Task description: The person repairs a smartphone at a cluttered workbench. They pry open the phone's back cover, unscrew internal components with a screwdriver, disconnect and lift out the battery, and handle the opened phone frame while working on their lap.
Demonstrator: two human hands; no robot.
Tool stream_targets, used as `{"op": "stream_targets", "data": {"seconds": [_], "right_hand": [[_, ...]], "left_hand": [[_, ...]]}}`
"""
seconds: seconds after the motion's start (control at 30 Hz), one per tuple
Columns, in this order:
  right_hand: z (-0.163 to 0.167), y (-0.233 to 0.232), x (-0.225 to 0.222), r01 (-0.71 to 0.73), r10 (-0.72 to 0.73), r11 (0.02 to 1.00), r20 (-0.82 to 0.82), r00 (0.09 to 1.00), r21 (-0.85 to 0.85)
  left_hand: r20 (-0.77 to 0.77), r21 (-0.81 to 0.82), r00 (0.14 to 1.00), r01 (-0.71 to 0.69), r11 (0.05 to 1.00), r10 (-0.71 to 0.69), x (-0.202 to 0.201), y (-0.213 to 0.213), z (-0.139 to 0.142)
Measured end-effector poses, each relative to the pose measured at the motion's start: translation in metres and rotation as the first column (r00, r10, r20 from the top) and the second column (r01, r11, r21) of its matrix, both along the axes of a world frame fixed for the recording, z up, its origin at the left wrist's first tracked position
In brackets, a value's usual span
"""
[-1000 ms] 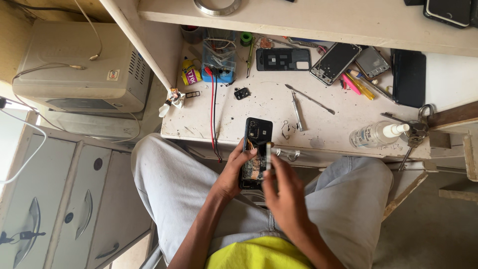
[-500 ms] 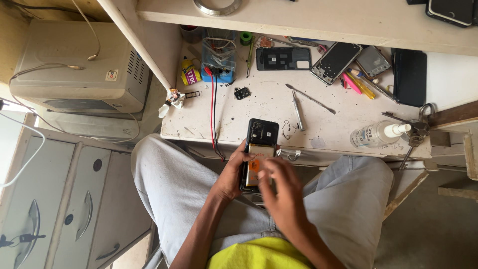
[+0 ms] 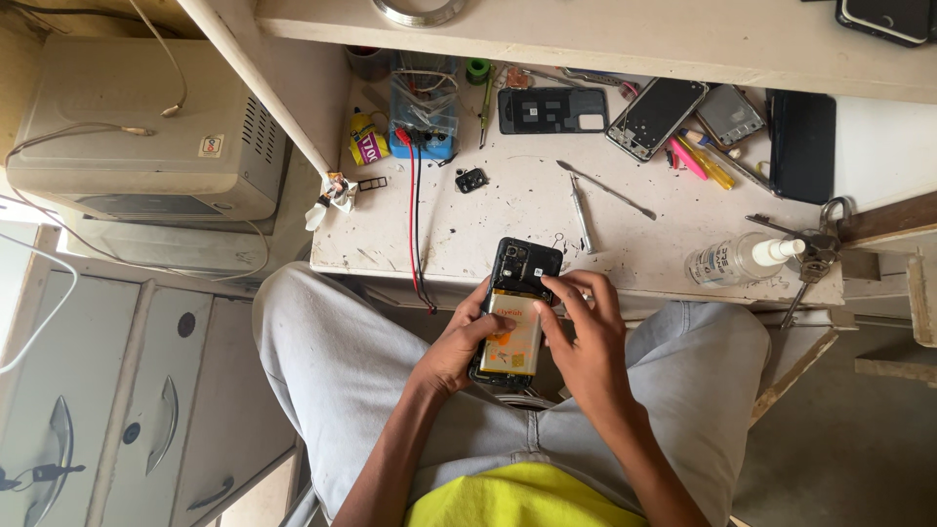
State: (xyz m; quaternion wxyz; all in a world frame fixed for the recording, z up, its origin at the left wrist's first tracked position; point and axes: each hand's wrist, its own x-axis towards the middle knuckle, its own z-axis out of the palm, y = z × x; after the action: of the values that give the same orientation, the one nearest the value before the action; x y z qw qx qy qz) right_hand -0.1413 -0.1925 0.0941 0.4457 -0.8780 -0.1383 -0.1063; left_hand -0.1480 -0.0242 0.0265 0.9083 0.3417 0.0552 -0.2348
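Orange battery label now shows: my right hand (image 3: 586,332), tool gone, presses the opened phone (image 3: 517,312) that my left hand (image 3: 459,346) grips, near the bench (image 3: 488,215).

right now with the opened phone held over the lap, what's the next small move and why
Probably press the battery down flat with the right hand. The left hand already cradles the opened phone from the side, and the right fingertips rest at the battery's top edge, below the camera module.
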Motion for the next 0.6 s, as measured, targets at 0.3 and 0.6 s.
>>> {"op": "stream_targets", "data": {"seconds": [0.3,0.6], "right_hand": [[-0.024,0.002,0.031,-0.065,0.066,0.997,0.022,0.998,-0.039],[-0.031,0.023,0.080,-0.082,0.080,0.994,0.034,0.996,0.077]], "left_hand": [[-0.021,0.068,0.999,-0.030,0.997,0.031,0.017,-0.001,-0.007],[0.124,0.287,0.992,-0.025,0.958,-0.011,0.066,0.009,0.007]]}}
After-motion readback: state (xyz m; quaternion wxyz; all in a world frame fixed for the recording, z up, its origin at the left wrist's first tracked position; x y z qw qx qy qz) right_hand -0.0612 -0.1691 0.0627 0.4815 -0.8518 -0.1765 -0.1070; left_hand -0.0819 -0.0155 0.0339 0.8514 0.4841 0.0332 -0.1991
